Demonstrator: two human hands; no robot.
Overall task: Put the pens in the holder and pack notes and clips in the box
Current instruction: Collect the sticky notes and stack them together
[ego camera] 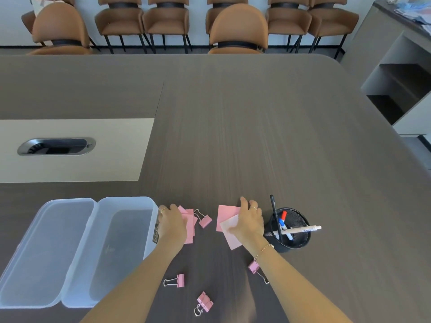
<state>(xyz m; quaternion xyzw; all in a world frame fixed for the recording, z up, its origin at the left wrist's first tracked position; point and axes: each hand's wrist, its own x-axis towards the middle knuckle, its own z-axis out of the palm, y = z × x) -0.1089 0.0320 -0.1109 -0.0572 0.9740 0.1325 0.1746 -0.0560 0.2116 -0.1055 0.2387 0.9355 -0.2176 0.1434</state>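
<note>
My left hand (171, 221) rests on a small pile of pink notes (189, 229) just right of the clear plastic box (121, 250), which stands open with its lid (44, 250) folded out to the left. My right hand (248, 221) presses flat on other pink notes (227, 216) beside the black mesh pen holder (291, 231). Several pens (283, 226) stand in the holder, and a white one lies across its rim. Pink binder clips lie loose on the table: one (204, 220) between my hands, one (177, 280) below, a pair (204, 303) near the front edge, one (255, 268) under my right wrist.
The dark wood table (233, 136) stretches far ahead, with a beige inset panel and a cable slot (56, 146) at the left. Brown chairs (238, 29) line the far side. A grey shelf unit (401, 78) stands to the right.
</note>
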